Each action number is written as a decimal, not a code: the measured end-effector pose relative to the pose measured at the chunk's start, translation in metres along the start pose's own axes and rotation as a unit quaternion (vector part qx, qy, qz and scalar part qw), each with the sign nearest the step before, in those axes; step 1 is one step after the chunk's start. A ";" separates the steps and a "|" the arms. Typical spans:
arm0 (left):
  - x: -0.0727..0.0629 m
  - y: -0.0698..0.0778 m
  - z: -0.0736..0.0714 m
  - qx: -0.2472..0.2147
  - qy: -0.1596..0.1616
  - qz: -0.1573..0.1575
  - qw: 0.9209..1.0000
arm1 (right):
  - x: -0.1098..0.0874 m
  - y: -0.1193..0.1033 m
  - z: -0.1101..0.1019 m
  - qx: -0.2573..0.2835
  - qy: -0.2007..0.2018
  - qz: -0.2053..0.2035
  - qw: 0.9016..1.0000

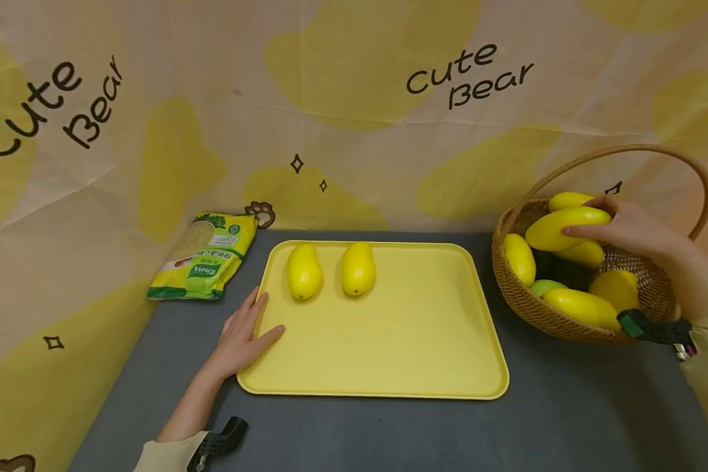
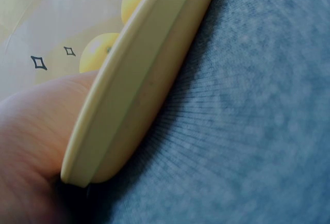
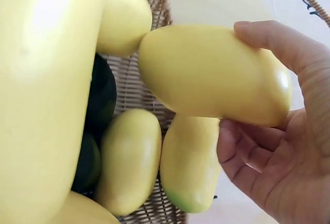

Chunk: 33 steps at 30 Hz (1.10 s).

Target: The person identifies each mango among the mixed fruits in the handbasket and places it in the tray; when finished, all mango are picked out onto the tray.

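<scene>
A yellow mango (image 3: 211, 72) is in my right hand (image 1: 637, 226), thumb on one side and curled fingers on the other. It is over the wicker basket (image 1: 516, 298), above other mangoes. My left hand (image 1: 242, 341) rests at the left edge of the yellow tray (image 1: 389, 347), fingers extended along the rim and thumb reaching over its inner surface. Near the tray's back left, one mango (image 1: 304, 272) lies beside a second mango (image 1: 358, 269), a small gap between them.
Inside the basket lie several more yellow mangoes (image 1: 578, 307), a light green fruit (image 1: 546, 287) and dark green items (image 3: 101, 92). The basket's handle (image 1: 631, 149) arches above it. A yellow-green Knorr packet (image 1: 206, 255) lies left of the tray. A patterned cloth (image 1: 354, 98) hangs behind the grey table (image 1: 377, 432).
</scene>
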State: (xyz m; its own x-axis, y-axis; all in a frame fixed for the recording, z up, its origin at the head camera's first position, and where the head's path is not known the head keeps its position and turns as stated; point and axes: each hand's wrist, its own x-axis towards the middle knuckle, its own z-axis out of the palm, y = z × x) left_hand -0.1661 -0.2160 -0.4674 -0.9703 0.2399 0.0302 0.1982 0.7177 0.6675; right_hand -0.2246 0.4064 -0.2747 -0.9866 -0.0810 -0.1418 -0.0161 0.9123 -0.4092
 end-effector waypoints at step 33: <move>0.003 0.002 0.003 0.011 0.007 -0.003 1.000 | -0.054 -0.056 0.051 0.480 0.091 -0.098 0.867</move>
State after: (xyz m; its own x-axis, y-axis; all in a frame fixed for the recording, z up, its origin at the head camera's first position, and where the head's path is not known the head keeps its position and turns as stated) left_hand -0.1682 -0.2117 -0.4682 -0.9736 0.2255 0.0364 0.1944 0.7342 0.6505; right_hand -0.1623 0.3393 -0.2896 -0.9910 -0.0525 0.1235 -0.1294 0.1278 -0.9833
